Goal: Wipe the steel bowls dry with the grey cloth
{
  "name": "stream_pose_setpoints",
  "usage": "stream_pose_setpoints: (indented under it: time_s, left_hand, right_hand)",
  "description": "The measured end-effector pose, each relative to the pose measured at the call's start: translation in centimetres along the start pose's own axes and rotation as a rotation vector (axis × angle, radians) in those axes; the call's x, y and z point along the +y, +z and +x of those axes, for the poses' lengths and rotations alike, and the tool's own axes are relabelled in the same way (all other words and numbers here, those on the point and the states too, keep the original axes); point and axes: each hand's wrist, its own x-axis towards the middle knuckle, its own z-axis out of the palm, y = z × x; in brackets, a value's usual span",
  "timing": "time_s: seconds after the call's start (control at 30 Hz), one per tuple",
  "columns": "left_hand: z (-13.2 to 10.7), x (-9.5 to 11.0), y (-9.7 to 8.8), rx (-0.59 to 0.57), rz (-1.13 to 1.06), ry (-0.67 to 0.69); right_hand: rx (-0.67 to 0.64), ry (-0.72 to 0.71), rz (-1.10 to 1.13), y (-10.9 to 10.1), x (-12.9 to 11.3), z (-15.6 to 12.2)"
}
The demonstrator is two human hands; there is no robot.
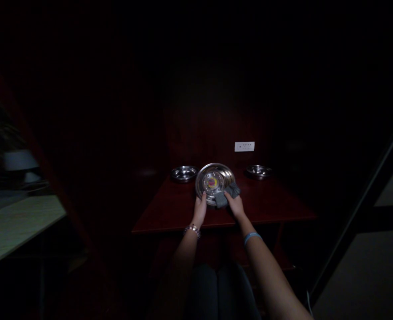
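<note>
A round steel plate (213, 178) with a red and yellow sticker at its centre is held tilted up above a dark red table (270, 206). My left hand (199, 209) grips its lower left rim, fingers closed round the edge. My right hand (235, 205) presses a grey cloth (227, 195) against the plate's lower right part, fingers closed on the cloth. A beaded bracelet circles my left wrist and a blue band my right.
Two small steel bowls stand at the back of the table, one on the left (183, 173) and one on the right (258, 171). A white socket strip (244, 146) is on the dark wall behind. A pale counter (13, 226) lies at far left.
</note>
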Motion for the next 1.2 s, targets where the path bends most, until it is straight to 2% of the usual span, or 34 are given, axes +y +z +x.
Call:
stream_pose_setpoints:
  time_s: [0.17,0.5,1.2]
  left_hand:
    - [-0.07,0.24,-0.01,0.002,0.013,-0.008]
    - [0.34,-0.62,-0.43,0.005,0.081,-0.012]
    - [0.3,-0.37,-0.24,0.007,0.071,-0.017]
  right_hand:
    - [0.014,-0.01,-0.019,-0.04,-0.35,-0.22]
    - [0.04,-0.014,-0.038,-0.09,-0.22,-0.11]
    - [0.02,-0.016,-0.041,-0.01,0.12,0.05]
